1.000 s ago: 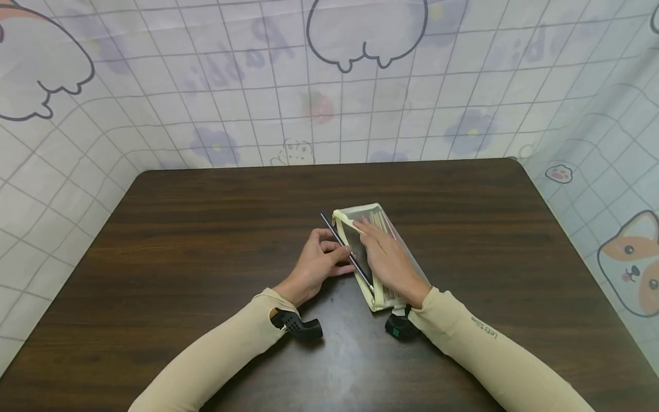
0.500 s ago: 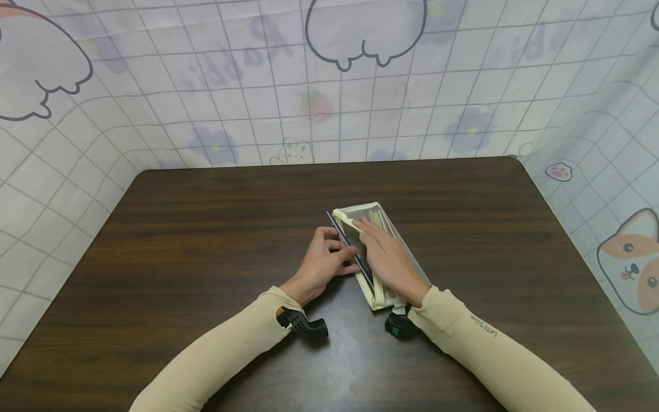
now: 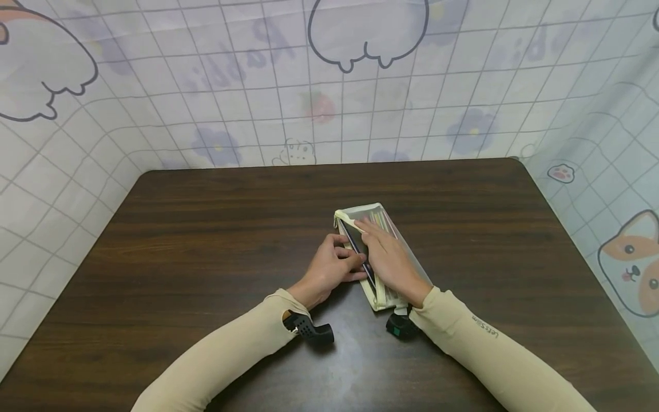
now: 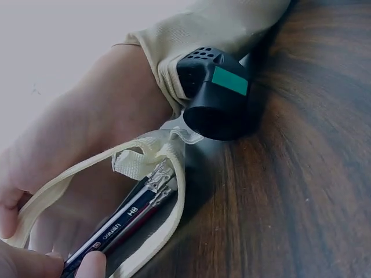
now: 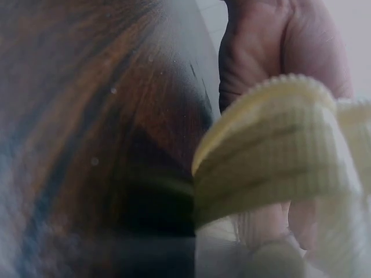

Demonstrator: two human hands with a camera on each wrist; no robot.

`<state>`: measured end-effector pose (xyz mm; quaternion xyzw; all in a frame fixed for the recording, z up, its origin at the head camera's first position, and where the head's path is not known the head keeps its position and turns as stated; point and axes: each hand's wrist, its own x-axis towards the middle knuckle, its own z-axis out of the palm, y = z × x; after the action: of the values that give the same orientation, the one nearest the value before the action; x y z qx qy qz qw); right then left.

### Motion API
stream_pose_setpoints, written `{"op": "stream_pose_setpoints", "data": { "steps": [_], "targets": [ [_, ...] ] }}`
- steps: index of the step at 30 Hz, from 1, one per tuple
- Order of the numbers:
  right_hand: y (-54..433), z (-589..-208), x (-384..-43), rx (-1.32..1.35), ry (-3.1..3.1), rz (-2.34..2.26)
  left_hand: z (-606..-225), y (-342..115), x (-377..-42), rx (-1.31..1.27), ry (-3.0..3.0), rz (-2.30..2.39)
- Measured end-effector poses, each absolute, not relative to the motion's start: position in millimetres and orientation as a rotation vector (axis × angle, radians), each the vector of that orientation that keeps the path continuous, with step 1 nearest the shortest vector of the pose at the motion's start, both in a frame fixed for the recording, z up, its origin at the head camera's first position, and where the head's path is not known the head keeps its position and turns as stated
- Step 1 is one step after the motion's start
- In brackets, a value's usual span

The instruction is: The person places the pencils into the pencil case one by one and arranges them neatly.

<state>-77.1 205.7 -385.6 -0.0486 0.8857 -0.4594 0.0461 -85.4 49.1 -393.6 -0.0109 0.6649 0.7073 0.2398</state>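
Note:
A see-through pencil case (image 3: 364, 210) with cream edging lies slanted on the table, its mouth gaping toward the left. My left hand (image 3: 325, 270) pinches a dark pencil (image 4: 119, 226) marked HB between thumb and fingers. Most of the pencil (image 3: 352, 241) is within the mouth, along its left edge. At least one more pencil, dark red, lies beside it in the left wrist view. My right hand (image 3: 388, 260) lies over the case with fingers extended and holds the rim back; its thumb is partly hidden. Through the clear side, several thin light-coloured sticks show under the right hand.
The dark wooden table (image 3: 231, 229) spreads around the case on all sides. Patterned cloth (image 3: 247, 103) hangs behind and at both sides. A black wrist camera (image 3: 316, 333) sits close to the table under the left wrist, another (image 3: 401, 327) under the right.
My left hand has moved slightly right and toward me, bringing the pencil from sticking out past the rim to lying inside the mouth. The right hand and case have barely moved.

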Motion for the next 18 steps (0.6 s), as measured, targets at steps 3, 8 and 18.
{"op": "stream_pose_setpoints", "data": {
  "steps": [3,8,18],
  "targets": [
    [205.2,-386.6,-77.1,-0.144,2.699,-1.406,-392.2,48.5,-85.1,-0.023,1.814,1.931],
    [205.0,-386.9,-76.9,-0.163,2.690,-1.407,-390.4,44.2,-87.3,-0.003,1.804,1.925],
    [204.6,-385.1,-76.9,-0.160,2.717,-1.408,-391.8,31.8,-89.5,-0.007,1.813,1.950]
  ]
}}
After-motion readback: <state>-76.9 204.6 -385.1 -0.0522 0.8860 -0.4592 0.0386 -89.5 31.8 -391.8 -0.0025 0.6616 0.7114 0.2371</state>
